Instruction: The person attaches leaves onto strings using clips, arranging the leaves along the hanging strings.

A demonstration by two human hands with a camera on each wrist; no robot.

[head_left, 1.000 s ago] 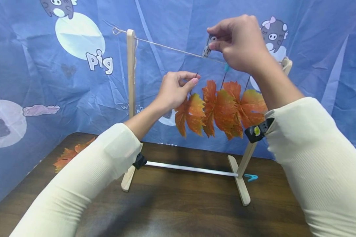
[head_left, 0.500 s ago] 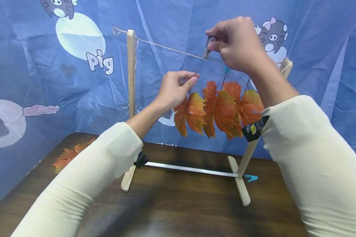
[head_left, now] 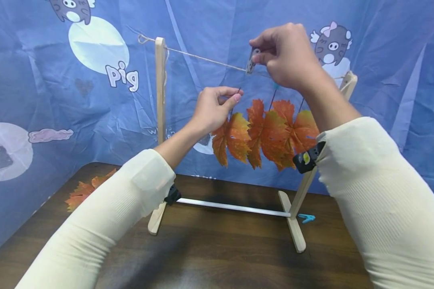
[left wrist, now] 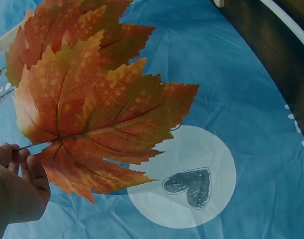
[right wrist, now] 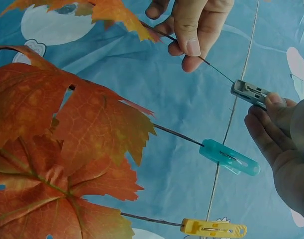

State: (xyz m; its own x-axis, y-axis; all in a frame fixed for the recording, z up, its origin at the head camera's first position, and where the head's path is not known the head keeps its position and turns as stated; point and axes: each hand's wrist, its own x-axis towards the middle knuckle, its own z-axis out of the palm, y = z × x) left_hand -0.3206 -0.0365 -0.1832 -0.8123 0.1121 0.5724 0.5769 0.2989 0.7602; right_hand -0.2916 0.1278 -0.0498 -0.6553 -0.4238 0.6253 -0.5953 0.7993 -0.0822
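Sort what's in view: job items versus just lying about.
In the job:
leaf held by left hand
grey clip pinched by right hand
string
wooden stand
teal clip and yellow clip, holding hung leaves

Lying about, perhaps spares:
blue clip on table
another leaf on table

The left sleeve point(head_left: 105, 216) and right sleeve point(head_left: 372, 188) are cream, finely ribbed, with smoother, wide cuffs point(head_left: 152, 170). A small black device point(head_left: 172, 195) sits at the left cuff; on the right, a boxy black unit point(head_left: 301, 163) bears a yellowish mark point(head_left: 306, 158), perhaps a sticker.
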